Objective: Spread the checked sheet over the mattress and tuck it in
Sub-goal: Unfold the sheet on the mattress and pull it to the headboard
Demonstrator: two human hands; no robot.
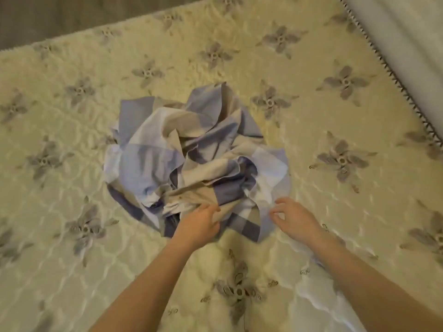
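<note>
The checked sheet (191, 159), blue, white and beige, lies crumpled in a heap in the middle of the mattress (323, 130). The mattress is cream, quilted, with grey flower motifs. My left hand (200, 222) lies on the near edge of the heap, its fingers curled into the beige cloth. My right hand (293, 218) hovers by the heap's near right corner with its fingers loosely curled, holding nothing; I cannot tell whether the fingertips touch the cloth.
A white wall or panel (407, 44) runs along the mattress's right edge, past a dark stitched border (383, 61). A strip of grey wooden floor (60, 15) shows beyond the far left edge.
</note>
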